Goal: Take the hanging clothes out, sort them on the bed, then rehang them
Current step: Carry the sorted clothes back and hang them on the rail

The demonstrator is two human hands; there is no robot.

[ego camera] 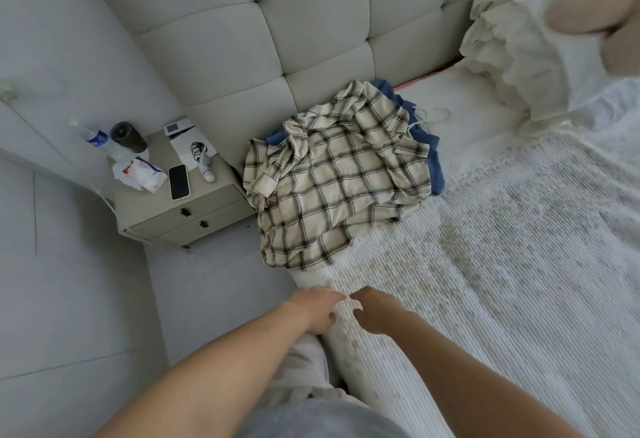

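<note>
Both hands low at the near edge of the bed, close together but apart. Left hand (pixel 317 309) lies on the edge of the ribbed bedcover (pixel 485 281), fingers curled down over the fabric; whether they pinch it or only rest there cannot be told. Right hand (pixel 372 311) just beside it, fingers loosely bent and hanging over the cover, nothing seen in them. Neither hand has hold of a garment.

Bed (pixel 478 91): white cover fills the right half of the view, padded headboard (pixel 242 39) behind, frilled pillow (pixel 519 56) at the far right corner.

Clothes: one heap near the headboard, at the bed's left edge. Cream plaid shirt (pixel 332 178) on top, crumpled, collar towards the headboard, hem spilling slightly over the mattress edge. Blue garment (pixel 434 160) beneath it, showing only at the borders. White hanger (pixel 431 115) lies just past the heap; its hook rests on the bare sheet.

Nightstand (pixel 180 216) left of the bed: phone (pixel 179 182), dark cup (pixel 128 136), water bottle (pixel 91 138), tissue pack (pixel 143 174).

Step, as I judge it: clothes are out and dumped on the bed; sorting not begun, since the pile is one tangle. Hands look busy with the cover, perhaps smoothing a space.

Next move calls for a forward reach to the heap, lifting the plaid shirt clear of the blue piece, laying each flat and apart, and freeing the hanger.
</note>
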